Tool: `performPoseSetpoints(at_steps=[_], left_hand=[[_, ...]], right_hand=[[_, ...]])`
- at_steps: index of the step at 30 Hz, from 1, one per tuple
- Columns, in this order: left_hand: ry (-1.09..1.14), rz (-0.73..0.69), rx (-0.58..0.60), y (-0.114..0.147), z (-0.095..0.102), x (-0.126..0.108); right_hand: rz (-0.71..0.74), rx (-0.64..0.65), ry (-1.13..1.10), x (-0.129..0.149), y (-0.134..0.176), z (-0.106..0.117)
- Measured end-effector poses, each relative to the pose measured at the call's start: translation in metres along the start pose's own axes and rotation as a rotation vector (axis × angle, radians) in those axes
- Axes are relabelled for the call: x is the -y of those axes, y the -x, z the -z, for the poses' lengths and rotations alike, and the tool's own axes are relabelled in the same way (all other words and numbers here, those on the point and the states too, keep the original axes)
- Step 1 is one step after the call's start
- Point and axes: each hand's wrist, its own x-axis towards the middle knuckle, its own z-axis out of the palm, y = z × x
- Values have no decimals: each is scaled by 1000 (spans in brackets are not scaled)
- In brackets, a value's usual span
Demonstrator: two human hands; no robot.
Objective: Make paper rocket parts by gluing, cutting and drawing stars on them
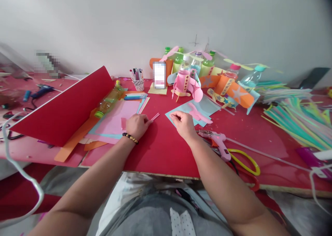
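My left hand (137, 126), wearing a beaded bracelet, is closed above the red table. Thin pink strips (155, 116) stick out past its thumb, and a small pink piece (123, 123) shows on its other side. Thumb and fingers of my right hand (183, 124) are pinched together near the light blue paper sheets (181, 108); whatever they hold is too small to make out. Just beyond that hand, a pink paper propeller (198, 114) lies on the sheets. A pink glue gun (220, 142) rests beside my right wrist.
Yellow-handled scissors (255, 166) lie by the glue gun. Decorated bottle planes (184, 82) stand at the back, next to a phone (159, 76) and a pen cup (138, 83). Leftward are coloured papers (120, 109), a plastic bottle (110, 99) and an upright red board (70, 108); rightward, coloured strips (301, 113).
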Motion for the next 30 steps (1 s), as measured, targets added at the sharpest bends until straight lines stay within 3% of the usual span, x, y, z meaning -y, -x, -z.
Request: performPoseSetpoints(at_steps=[6,12,15,18,22,26,30], left_hand=[[59,-80,-16,-1,-7,2],[117,-110,-33,-4,-11,8],[147,-117,-48,-4,-11,10],[188,-99,-53,-4,-10,12],[202,-87,-90,-5,-7,12],[210,-97,-119,-4,-5,10],[259,-76,-138,-1,-5,9]], right_hand=[[-5,-52,-15,3,0,1],[-38,-76,-71,28,12,11],[-25,-121,-37,40,31,32],[-20,-199,134,36,60,67],[-204,-278,399,6,100,118],[-450,-105,624,-22,127,146],[-512,21,648,-30,129,147]])
